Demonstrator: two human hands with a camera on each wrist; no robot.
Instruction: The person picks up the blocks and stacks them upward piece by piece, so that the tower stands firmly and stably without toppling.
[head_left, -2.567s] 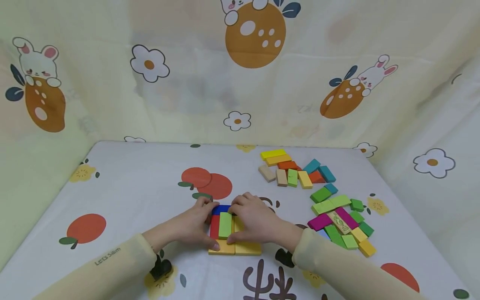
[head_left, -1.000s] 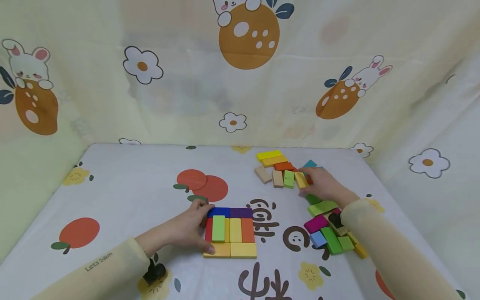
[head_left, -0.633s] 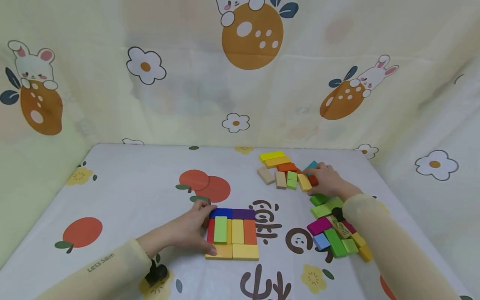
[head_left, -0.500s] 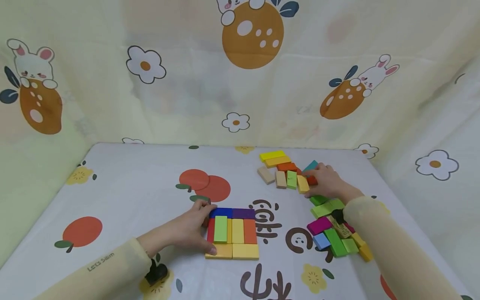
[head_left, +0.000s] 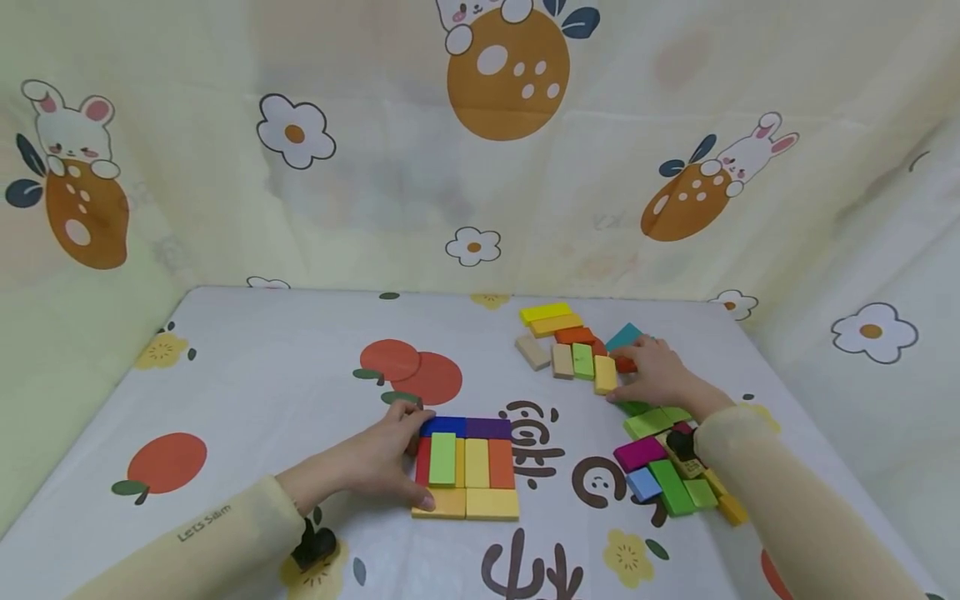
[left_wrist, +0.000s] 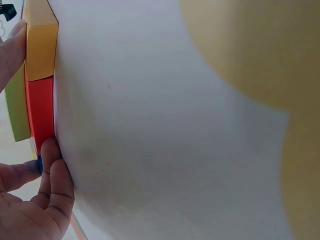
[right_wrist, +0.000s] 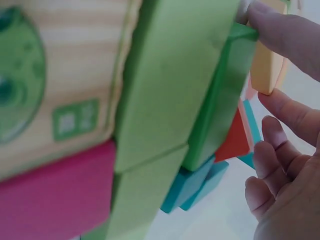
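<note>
My left hand (head_left: pixel 382 458) rests at the left edge of a flat arrangement of blocks. Its thumb touches the front-left yellow-orange block (head_left: pixel 442 503), and its fingertips lie by the blue block (head_left: pixel 444 427) and the red block (left_wrist: pixel 41 110). A light green block (head_left: pixel 442 459) lies on top of that arrangement; purple, yellow and orange blocks fill its right side. At the loose blocks on the right, my right hand (head_left: pixel 660 375) pinches a yellow block (head_left: pixel 605 375) by its ends between thumb and index finger; its other fingers are loosely bent (right_wrist: pixel 267 165).
Beside the yellow block lie a light green block (head_left: pixel 582 361), natural wood blocks (head_left: pixel 562 361) and red blocks. A second pile, with a magenta block (head_left: pixel 640 454), a printed wood block and green blocks (head_left: pixel 672 487), sits under and beside the right forearm.
My right hand has left the flat arrangement and reached the loose blocks. The yellow block has turned straighter and shifted slightly towards me. My left hand stays at the arrangement.
</note>
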